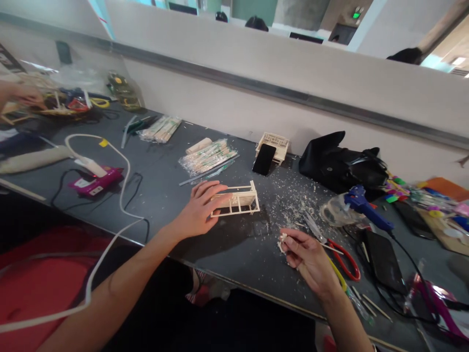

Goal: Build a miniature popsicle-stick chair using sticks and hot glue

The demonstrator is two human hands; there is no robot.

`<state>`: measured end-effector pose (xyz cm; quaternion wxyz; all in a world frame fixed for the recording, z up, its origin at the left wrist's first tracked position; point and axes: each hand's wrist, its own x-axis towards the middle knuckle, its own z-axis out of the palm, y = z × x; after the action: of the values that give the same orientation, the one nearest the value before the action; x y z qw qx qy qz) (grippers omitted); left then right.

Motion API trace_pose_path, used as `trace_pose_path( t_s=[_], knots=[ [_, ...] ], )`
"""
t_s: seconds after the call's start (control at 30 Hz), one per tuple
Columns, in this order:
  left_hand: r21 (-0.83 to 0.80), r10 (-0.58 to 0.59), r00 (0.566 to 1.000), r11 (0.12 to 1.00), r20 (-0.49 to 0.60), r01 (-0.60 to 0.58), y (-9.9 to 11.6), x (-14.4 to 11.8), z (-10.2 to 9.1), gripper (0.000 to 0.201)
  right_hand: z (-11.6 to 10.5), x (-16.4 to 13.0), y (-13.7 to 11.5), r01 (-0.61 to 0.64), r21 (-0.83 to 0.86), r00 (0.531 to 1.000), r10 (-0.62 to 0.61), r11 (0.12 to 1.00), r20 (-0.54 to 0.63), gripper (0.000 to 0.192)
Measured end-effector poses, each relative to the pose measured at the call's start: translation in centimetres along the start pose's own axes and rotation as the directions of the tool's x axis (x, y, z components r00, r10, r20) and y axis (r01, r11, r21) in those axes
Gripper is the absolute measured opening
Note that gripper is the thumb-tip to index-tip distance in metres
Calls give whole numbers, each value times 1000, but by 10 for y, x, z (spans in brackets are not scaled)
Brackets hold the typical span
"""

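My left hand (201, 208) is closed around the left end of a miniature wooden stick frame (240, 201), which looks like a small piece of furniture lying on the dark table. Its fingers cover part of the frame. To the right, my right hand (306, 254) pinches a few small pale wooden bits (282, 240) between thumb and fingers. Just beyond that hand lie red-handled scissors (344, 256), blades pointing away. Pale crumbs and cuttings (293, 200) are scattered between the frame and a clear container (335, 208).
A blue glue gun (368, 208) rests by the container, its cord trailing right. Behind stand a black bag (340, 161) and a phone (264, 159) leaning on a miniature wooden bench (280, 144). Bagged sticks (208, 156) and a purple power strip (95, 182) lie left. Another person's hand (25, 95) is far left.
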<state>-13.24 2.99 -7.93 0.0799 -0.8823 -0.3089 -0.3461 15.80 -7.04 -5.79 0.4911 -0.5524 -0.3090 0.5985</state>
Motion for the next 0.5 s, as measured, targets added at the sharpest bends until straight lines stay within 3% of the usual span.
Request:
trace_pose_path(
  t_s=[0.17, 0.23, 0.27, 0.33, 0.4, 0.5],
  knots=[
    [-88, -27, 999, 996, -20, 25, 36, -10, -27, 53, 2, -3, 5, 111, -158, 993, -115, 981, -18, 41],
    [-189, -148, 976, 975, -162, 117, 64, -10, -30, 45, 6, -7, 6, 181, -284, 983, -186, 942, 12, 38],
    [-290, -260, 951, 935, -169, 204, 78, -10, -28, 41, 9, -10, 6, 217, -348, 975, -217, 912, 39, 37],
    [-530, -443, 897, 763, -14, 369, 105, -5, -21, 27, 16, -16, 4, 292, -456, 956, -270, 840, 115, 34],
    [-715, -508, 831, 493, 226, 496, 124, 2, -11, 19, 22, -21, 1, 395, -514, 918, -338, 761, 205, 29],
    [-743, -522, 688, 145, 504, 653, 134, 11, -2, 20, 26, -24, -4, 554, -549, 831, -445, 625, 333, 23]
  ],
)
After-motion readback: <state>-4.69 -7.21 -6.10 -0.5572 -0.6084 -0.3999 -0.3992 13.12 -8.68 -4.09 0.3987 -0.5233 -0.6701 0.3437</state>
